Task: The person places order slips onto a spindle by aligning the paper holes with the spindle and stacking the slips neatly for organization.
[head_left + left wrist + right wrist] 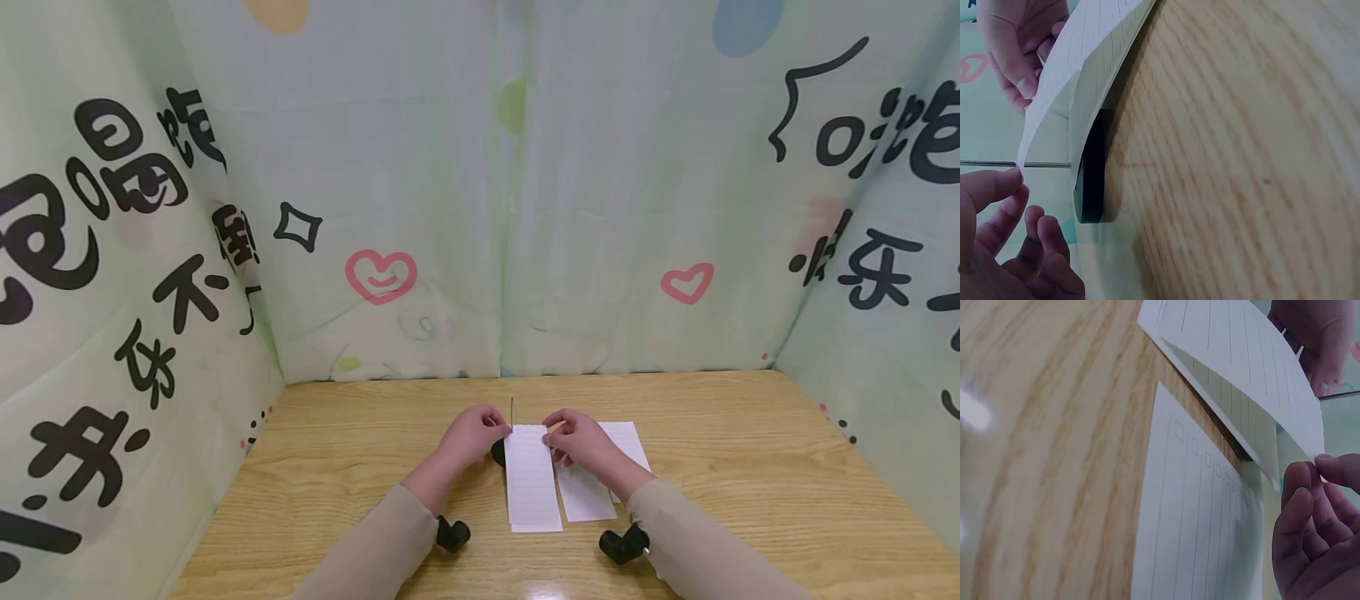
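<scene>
A lined white paper sheet (pixel 531 479) is held up by its far edge, its near end low over the table. My left hand (pixel 474 433) pinches its far left corner, right beside the thin metal rod of a paper spike (pixel 1047 165). The far right corner is pinched by my right hand (pixel 585 442). In the left wrist view the rod crosses the raised sheet's edge at my left fingertips. Beneath it, another lined sheet (pixel 1266 447) lies over the spike's black base (pixel 1091 181), partly hiding it.
Right of the spike, more lined sheets (pixel 588 498) lie on the wooden table (pixel 360 450), partly under my right forearm. Printed curtains (pixel 450 167) enclose the table at the back and both sides.
</scene>
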`<state>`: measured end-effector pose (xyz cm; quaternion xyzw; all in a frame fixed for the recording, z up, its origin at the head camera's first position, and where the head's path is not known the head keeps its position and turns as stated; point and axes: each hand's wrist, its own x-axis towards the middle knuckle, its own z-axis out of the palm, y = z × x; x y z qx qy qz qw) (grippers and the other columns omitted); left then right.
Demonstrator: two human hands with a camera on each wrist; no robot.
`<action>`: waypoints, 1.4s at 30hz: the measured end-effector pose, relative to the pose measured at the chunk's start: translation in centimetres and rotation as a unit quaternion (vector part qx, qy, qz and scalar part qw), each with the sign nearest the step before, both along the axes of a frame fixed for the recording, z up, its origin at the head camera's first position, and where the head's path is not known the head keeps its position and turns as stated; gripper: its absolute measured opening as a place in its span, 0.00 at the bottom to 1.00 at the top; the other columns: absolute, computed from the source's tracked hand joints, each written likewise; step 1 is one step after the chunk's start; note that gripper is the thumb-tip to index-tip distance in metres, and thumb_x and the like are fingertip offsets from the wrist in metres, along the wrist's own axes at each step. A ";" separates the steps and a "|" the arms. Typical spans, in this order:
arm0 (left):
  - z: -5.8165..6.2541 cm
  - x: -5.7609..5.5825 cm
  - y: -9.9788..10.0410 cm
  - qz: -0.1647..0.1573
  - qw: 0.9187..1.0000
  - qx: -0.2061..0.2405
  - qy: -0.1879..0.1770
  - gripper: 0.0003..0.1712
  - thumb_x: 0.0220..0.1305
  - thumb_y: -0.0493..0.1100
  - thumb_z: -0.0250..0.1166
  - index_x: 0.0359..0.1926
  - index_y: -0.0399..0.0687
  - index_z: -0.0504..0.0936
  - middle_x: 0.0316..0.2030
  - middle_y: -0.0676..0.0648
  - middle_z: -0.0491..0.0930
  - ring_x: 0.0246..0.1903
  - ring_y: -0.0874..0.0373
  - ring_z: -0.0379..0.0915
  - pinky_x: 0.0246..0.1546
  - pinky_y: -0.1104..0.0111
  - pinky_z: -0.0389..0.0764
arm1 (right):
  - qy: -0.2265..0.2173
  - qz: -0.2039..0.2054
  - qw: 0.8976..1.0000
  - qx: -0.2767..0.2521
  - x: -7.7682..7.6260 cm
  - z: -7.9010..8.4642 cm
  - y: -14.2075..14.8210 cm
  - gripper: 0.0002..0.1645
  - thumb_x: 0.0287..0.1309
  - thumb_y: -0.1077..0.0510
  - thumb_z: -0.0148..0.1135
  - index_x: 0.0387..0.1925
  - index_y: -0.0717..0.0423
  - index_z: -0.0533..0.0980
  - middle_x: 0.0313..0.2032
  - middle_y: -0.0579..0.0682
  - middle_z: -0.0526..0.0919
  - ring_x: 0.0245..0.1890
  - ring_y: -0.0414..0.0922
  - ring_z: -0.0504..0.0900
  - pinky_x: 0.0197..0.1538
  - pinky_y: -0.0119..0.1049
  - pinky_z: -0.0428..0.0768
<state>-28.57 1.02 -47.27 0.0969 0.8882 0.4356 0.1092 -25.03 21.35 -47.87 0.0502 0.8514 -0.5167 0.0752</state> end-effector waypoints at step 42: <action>-1.4 -0.4 0.4 -0.012 0.997 -0.074 0.007 0.10 0.63 0.46 0.69 0.28 0.51 0.78 0.25 0.50 0.75 0.26 0.55 0.68 0.28 0.65 0.66 | -0.002 0.003 0.999 0.043 -0.3 -1.0 -0.4 0.09 0.63 0.63 0.63 0.43 0.61 0.75 0.23 0.50 0.78 0.18 0.42 0.73 0.25 0.33 0.71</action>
